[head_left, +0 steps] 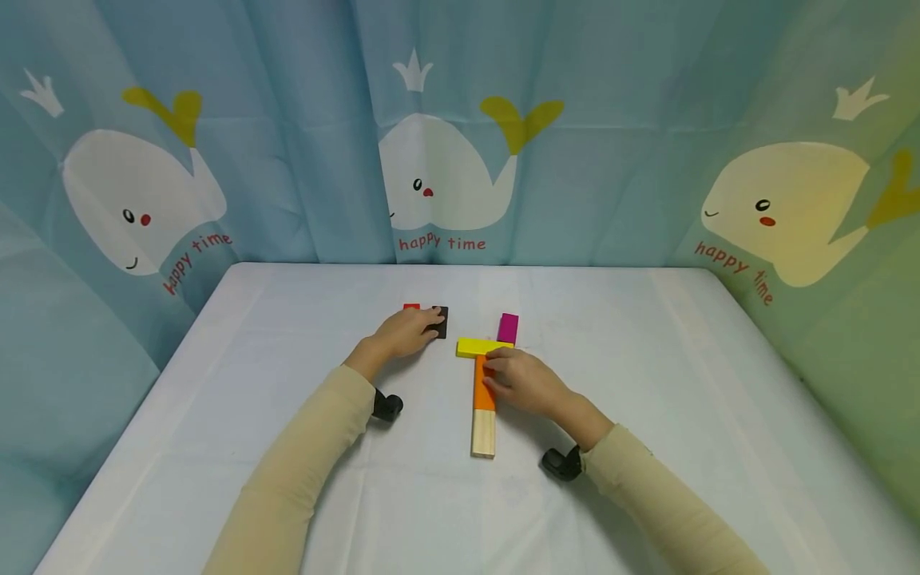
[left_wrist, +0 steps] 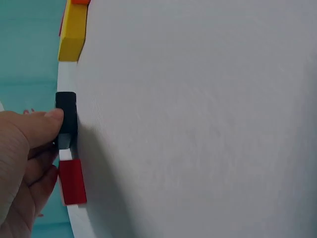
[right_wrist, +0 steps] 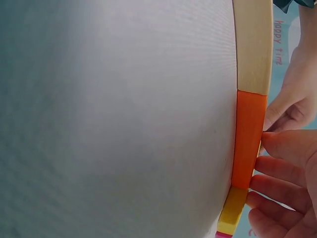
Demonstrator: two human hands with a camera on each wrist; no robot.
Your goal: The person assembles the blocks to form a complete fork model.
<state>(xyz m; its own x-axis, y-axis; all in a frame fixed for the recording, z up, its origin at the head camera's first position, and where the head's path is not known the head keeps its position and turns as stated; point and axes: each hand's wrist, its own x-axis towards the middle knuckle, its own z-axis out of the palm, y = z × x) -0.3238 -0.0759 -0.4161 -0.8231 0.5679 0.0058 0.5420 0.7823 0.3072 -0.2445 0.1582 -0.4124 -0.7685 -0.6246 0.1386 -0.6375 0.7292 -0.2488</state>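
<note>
My left hand [head_left: 408, 331] pinches a black block [left_wrist: 67, 113], with the thumb on its near side and the other fingers partly hidden behind. Close beside it lies a red block [left_wrist: 73, 182], mostly covered by the hand in the head view. My right hand [head_left: 528, 383] rests its fingertips along an orange block [right_wrist: 250, 139], fingers loosely bent and not wrapped round it. A yellow block [head_left: 474, 347] lies crosswise at the far end of the orange one, and a plain wood block [head_left: 484, 435] continues the line at the near end.
A magenta block [head_left: 508, 328] touches the yellow block's right end on its far side. Everything lies on a white-covered table [head_left: 216, 447]. A blue curtain with printed whales [head_left: 446, 176] hangs behind the far edge. Each wrist wears a small black camera [head_left: 388, 407].
</note>
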